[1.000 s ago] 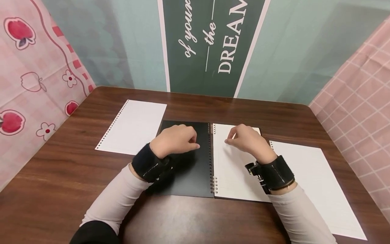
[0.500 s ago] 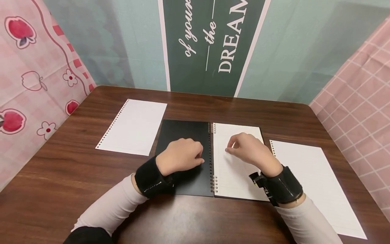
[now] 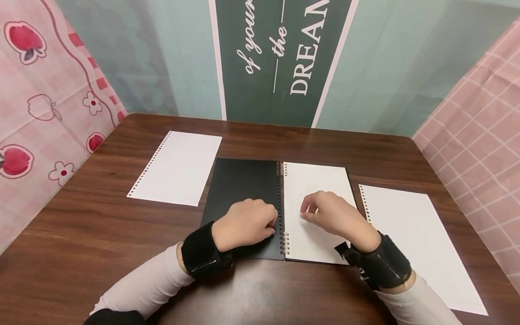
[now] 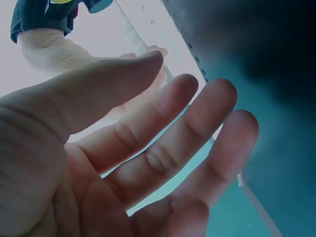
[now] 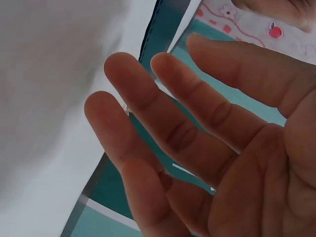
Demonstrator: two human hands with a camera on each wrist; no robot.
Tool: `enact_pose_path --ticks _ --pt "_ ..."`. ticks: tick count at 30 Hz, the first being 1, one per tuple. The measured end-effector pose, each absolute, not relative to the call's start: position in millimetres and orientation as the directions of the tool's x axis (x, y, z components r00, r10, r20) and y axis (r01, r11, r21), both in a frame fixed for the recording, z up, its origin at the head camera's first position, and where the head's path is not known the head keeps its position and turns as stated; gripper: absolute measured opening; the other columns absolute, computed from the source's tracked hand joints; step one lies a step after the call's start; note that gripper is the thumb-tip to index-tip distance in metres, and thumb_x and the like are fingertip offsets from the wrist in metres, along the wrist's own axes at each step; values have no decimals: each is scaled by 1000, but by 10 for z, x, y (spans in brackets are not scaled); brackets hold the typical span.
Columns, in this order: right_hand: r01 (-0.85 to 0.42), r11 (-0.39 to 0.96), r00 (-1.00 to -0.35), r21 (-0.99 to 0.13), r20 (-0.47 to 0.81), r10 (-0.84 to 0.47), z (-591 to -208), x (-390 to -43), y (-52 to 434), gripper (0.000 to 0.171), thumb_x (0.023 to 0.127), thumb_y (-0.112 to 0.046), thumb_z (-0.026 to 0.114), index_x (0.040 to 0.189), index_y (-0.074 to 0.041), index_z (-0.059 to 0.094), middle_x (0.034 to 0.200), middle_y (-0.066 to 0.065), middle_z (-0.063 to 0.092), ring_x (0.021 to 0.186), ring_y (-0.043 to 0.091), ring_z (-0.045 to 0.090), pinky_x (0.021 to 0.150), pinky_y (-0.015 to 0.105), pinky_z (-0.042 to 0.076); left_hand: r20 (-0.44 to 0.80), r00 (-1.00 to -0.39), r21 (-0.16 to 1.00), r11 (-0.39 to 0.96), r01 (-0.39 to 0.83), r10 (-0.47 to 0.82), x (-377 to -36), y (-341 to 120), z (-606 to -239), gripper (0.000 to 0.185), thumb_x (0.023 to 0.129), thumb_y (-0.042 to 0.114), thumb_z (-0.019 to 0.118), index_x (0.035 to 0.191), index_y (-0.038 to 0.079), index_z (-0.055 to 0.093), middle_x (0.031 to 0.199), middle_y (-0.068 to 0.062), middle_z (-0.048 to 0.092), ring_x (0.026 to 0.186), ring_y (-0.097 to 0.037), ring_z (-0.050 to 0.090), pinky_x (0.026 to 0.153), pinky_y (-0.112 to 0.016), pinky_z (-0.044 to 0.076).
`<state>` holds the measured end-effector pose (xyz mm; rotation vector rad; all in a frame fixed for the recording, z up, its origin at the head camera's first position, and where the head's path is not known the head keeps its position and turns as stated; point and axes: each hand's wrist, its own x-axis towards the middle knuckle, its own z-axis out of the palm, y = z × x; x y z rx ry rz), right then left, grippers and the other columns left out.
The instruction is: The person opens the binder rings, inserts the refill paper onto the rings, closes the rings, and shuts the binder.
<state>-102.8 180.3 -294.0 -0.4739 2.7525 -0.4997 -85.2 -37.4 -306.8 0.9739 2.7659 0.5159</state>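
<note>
An open loose-leaf binder lies in the middle of the table, its black cover [image 3: 235, 180] on the left and a stack of white lined paper [image 3: 321, 176] on the right. My left hand [image 3: 245, 224] hovers over the cover beside the ring spine [image 3: 281, 212]. In the left wrist view its fingers [image 4: 163, 158] bend loosely around nothing. Above the white page is my right hand [image 3: 335, 214], thumb and fingers near each other in the head view. The right wrist view shows those fingers [image 5: 182, 138] loosely bent with nothing in them.
One loose punched sheet [image 3: 176, 167] lies left of the binder, its holes along the left edge. Another punched sheet [image 3: 418, 239] lies to the right, partly under the right forearm. Patterned cloths hang around the brown wooden table [image 3: 61, 271].
Both hands have drawn back toward the near side of the binder. The left also shifted right, closer to the spine. Binder and loose sheets stay in place.
</note>
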Motion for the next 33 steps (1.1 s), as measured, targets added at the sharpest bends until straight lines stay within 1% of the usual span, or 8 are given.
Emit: enact_pose_path --ticks 3,6,10,14,16,22,28,33 --pt "-285 876 -891 -390 -228 -392 -2984 -974 1795 6 89 -12 68 86 -16 72 79 0 66 65 14 52 57 29 42 -19 -772 376 720 583 635 -811 -359 -3089 38 86 9 68 56 20 47 55 10 35 52 -8 35 45 -22 25" --pt "-299 871 -886 -390 -224 -405 -3018 -922 1781 6 89 -13 69 85 -16 71 76 -1 64 64 13 52 57 28 42 -3 -775 371 721 586 631 -782 -339 -3108 40 87 10 66 55 20 44 54 9 31 50 -8 33 44 -23 23" --pt "-294 873 -887 -389 -228 -401 -3055 -853 1763 8 88 -13 69 82 -18 70 74 -4 62 62 12 51 55 28 41 4 -778 373 721 584 628 -757 -310 -3150 37 88 10 65 57 20 48 52 8 35 47 -9 37 42 -22 26" --pt "-287 878 -892 -383 -228 -390 -3053 -814 1745 9 87 -14 69 81 -20 69 71 -5 61 61 12 51 54 29 41 20 -777 371 717 590 629 -759 -282 -3176 32 84 5 63 58 20 51 54 10 39 48 -8 38 41 -22 28" --pt "-295 877 -889 -379 -227 -397 -3046 -804 1732 9 87 -14 70 80 -21 68 69 -6 60 60 12 51 54 29 40 29 -776 367 715 595 630 -761 -273 -3181 33 83 4 63 57 21 49 54 11 38 48 -7 37 41 -21 27" --pt "-327 871 -878 -366 -224 -424 -3055 -780 1665 10 86 -12 71 79 -20 67 65 -7 58 60 11 50 54 29 40 67 -772 355 708 611 632 -771 -241 -3216 38 84 3 62 55 20 45 53 10 28 50 -7 29 42 -21 21" --pt "-356 853 -864 -381 -213 -456 -3085 -776 1592 14 83 -7 69 76 -19 67 64 -8 55 61 11 49 54 28 39 100 -772 343 706 619 628 -781 -217 -3256 34 83 2 62 56 19 49 52 10 33 48 -7 33 41 -20 24" --pt "-380 832 -853 -405 -194 -484 -3122 -792 1577 18 79 -4 67 73 -20 63 64 -9 54 62 9 49 56 26 38 109 -768 351 698 623 631 -779 -205 -3266 34 83 2 62 57 18 48 53 10 32 49 -7 32 41 -19 25"
